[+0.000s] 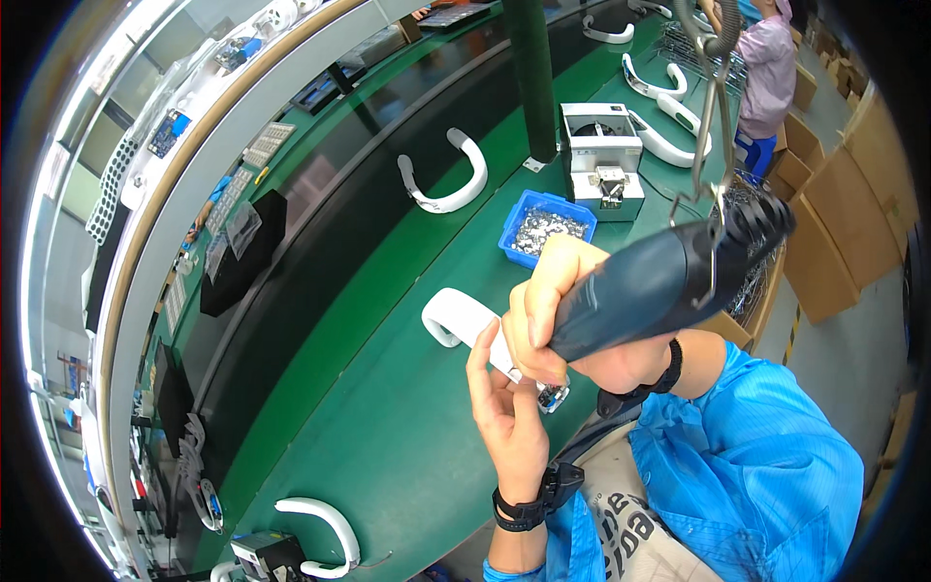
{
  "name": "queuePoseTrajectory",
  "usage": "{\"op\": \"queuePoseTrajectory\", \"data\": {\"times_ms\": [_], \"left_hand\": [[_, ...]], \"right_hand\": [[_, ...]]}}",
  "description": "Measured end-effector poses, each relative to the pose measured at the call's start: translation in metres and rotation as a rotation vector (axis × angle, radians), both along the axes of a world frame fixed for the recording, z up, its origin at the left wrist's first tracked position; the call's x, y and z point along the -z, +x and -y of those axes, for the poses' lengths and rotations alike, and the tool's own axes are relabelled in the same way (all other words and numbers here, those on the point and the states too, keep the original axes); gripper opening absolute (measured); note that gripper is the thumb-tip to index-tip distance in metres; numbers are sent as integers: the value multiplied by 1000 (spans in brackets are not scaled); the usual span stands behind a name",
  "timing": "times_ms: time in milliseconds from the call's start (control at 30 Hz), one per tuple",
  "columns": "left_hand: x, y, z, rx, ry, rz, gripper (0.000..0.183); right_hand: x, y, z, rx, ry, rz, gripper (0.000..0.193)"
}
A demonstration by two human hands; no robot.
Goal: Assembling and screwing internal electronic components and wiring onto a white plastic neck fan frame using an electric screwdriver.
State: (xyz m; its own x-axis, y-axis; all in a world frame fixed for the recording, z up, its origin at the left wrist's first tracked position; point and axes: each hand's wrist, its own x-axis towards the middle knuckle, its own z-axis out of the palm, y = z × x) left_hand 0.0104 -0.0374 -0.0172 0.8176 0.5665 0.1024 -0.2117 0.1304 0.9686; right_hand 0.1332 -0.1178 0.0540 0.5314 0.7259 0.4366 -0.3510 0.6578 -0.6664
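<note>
Cupped left hand (508, 417) holds white band (464, 314); right hand (541, 310) clenches tool (640, 286).

From the wearer's head, one wide fisheye camera looked down, close above the bare left hand (511, 432), bare right hand (540, 306) and smooth green tabletop (388, 407).

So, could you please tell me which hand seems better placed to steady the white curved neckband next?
Probably the left hand: its fingers lie against the white curved neckband, while the right hand is taken up gripping the dark electric screwdriver.
</note>
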Motion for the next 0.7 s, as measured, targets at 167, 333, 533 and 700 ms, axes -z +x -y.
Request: {"op": "queuePoseTrajectory", "data": {"times_ms": [167, 333, 533, 700], "left_hand": [[6, -4, 6, -61, -139, 15, 42], [5, -4, 3, -36, -212, -8, 28], [6, -3, 0, -25, -260, 19, 29], [15, -7, -4, 56, -137, 23, 48]], "right_hand": [[7, 11, -4, -91, -156, 215, 45], [7, 9, -22, -91, -135, 244, 44], [6, 2, -26, 21, -124, 291, 48], [7, 3, -15, -16, -189, 348, 103]]}}
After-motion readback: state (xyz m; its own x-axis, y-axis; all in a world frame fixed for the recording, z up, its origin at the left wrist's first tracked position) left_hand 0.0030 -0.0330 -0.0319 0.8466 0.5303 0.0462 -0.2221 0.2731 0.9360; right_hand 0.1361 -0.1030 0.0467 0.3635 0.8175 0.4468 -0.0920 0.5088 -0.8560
